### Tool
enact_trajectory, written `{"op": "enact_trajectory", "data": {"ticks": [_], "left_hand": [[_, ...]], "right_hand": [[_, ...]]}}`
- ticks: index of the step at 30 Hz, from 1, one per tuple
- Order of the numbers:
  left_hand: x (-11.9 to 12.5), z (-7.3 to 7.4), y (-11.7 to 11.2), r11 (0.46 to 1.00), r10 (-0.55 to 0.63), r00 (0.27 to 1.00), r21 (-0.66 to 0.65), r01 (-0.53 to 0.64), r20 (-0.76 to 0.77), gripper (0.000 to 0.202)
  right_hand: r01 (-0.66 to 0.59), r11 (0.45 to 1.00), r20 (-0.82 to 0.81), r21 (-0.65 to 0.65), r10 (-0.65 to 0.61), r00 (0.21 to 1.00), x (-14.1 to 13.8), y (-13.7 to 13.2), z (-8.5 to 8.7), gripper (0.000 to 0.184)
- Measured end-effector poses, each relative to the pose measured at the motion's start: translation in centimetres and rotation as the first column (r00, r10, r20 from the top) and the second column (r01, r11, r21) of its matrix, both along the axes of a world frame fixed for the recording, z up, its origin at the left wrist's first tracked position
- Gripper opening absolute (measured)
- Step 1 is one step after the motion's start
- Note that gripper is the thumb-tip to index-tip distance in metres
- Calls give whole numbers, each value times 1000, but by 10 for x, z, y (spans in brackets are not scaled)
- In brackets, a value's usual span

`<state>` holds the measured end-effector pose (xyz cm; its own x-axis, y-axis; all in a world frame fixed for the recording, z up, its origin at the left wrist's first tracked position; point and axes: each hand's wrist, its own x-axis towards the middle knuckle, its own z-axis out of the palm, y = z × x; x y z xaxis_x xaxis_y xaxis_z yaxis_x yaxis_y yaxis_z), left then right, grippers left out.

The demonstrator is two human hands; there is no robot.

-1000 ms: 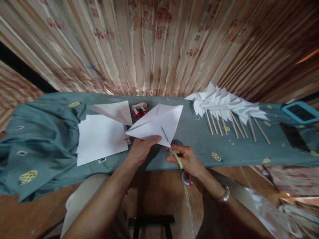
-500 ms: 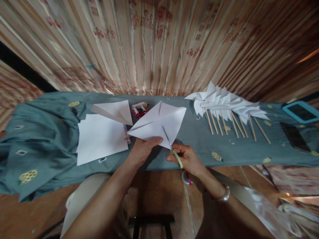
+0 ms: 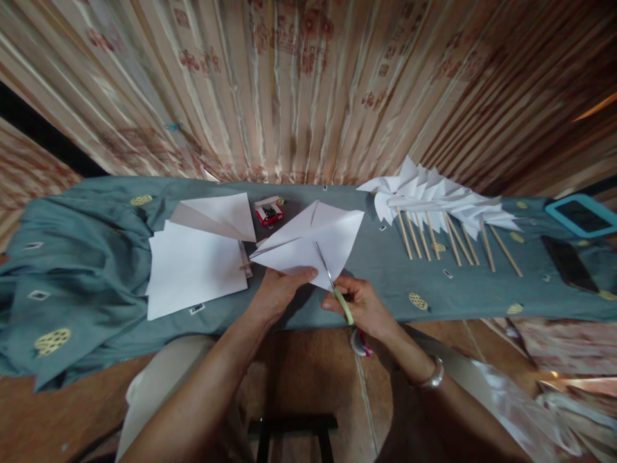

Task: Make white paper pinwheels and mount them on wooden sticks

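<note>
Head view: at the centre of the frame, the sheet [image 3: 299, 247] lies between the thumb and fingers of the left hand [image 3: 277, 292], thumb flat on its lower edge, the other fingers hidden beneath. The right hand [image 3: 361, 305], just right of it, is curled about the green handles of the scissors [image 3: 343, 305]; one metal blade lies over the sheet's lower right part, pointing up and left. How far apart the blades stand, I cannot tell.

There is one sheet in the hands, one pair of scissors, one red box [image 3: 270, 214] just above the sheet, one phone [image 3: 569, 262] and one blue-framed tablet [image 3: 581, 215] at the far right. In the upper right, eight or nine sticks [image 3: 454, 241] slant down from an overlapping row of pinwheels [image 3: 434, 193], too crowded to count.

The sheet is smooth white paper, roughly diamond-shaped, with slits at its top and left corners. Left of centre lies a flat paper stack [image 3: 197, 270], a creased piece [image 3: 226, 212] behind it. The sticks are slim, pale and wood-like. The grey-green cloth [image 3: 299, 318] bears yellow pineapples, and bunches in folds at the left.
</note>
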<state>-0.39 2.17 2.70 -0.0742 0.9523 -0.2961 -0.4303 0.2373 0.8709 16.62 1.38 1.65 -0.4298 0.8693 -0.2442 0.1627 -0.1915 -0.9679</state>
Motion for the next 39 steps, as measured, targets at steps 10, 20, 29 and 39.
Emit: {"op": "enact_trajectory", "data": {"ticks": [10, 20, 29, 39], "left_hand": [[0, -2, 0, 1000, -1, 1000, 14, 1, -7, 36], [0, 0, 0, 1000, 6, 1000, 2, -6, -24, 41], [1, -1, -1, 1000, -7, 1000, -7, 7, -11, 37], [0, 0, -1, 1000, -12, 999, -2, 12, -32, 37]], "right_hand": [[-12, 1000, 10, -8, 12, 1000, 0, 2, 3, 37], [-2, 999, -31, -45, 0, 1000, -1, 2, 0, 38], [-13, 1000, 38, 20, 13, 999, 3, 2, -4, 37], [6, 999, 4, -37, -6, 1000, 1, 3, 0, 40]]}}
